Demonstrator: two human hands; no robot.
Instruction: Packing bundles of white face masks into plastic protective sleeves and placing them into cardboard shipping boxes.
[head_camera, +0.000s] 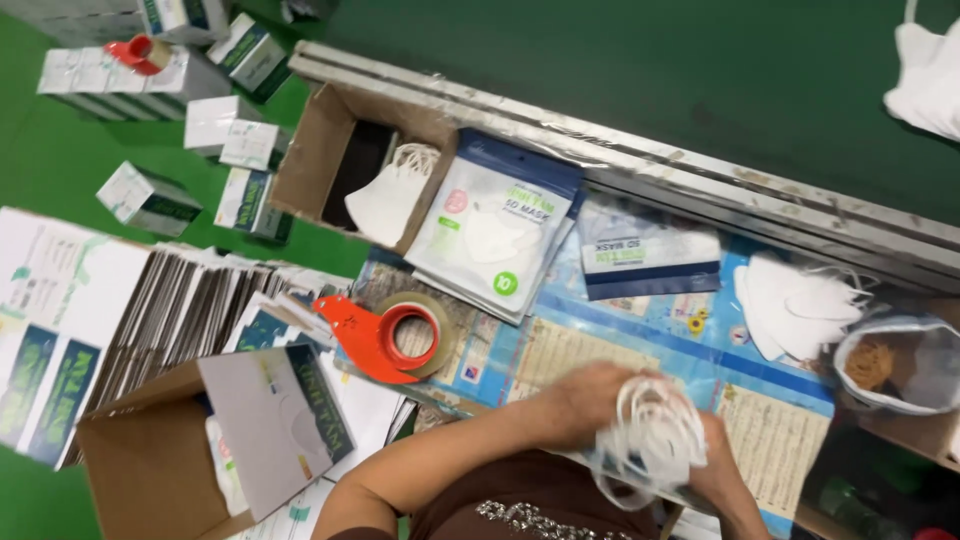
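Bundle of white masks (655, 440): at the near edge of the table (640, 340), gripped between both hands, partly blurred; count not readable.
Left hand (585, 400): fingers curled around the bundle's left side.
Right hand (715, 465): closed on its right side, wrist cut off by the frame.
Orange tape dispenser (385, 340): left edge, near the left forearm.
Packaged mask pouches (495, 235): far side, overlapping.
Loose white masks (795, 300): right, beside a bag of rubber bands (895, 365).
Open room: printed sheet between pouches and hands.
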